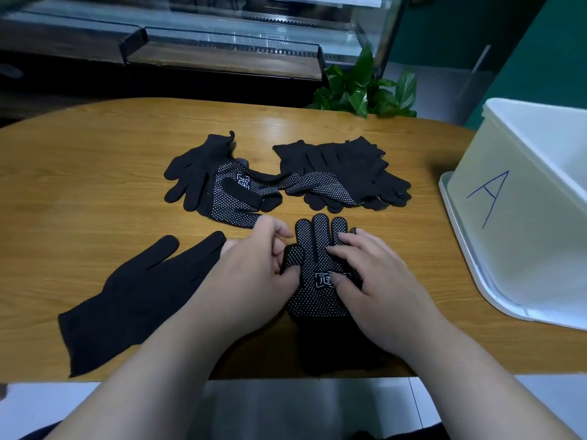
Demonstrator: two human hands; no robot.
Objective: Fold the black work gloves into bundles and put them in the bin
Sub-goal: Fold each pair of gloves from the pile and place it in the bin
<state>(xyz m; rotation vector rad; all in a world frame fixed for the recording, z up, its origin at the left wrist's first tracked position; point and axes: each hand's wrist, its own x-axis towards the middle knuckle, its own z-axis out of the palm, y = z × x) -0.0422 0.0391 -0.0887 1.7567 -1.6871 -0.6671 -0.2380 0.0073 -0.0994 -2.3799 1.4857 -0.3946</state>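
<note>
Near edge of the counter (95,173): a dotted black work glove (314,303) lies flat, fingers pointing away, the left grip (254,271) pinching its thumb-side edge and the right grip (378,281) pressing it down with straight, spread fingers; a plain black glove (127,296) lies just left. The knit is judged light, limp and unbreakable, its dots adding friction, so cuff or fingertips suit a hold. Beyond lie a left heap (219,185) and a right heap (346,173) of unfolded gloves, with the white bin (508,233) at the right.

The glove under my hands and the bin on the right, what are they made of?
Glove: likely black knit fabric, matte, with white grip dots, perhaps rubbery. Bin: looks like smooth, milky translucent plastic; its walls let light through.
</note>
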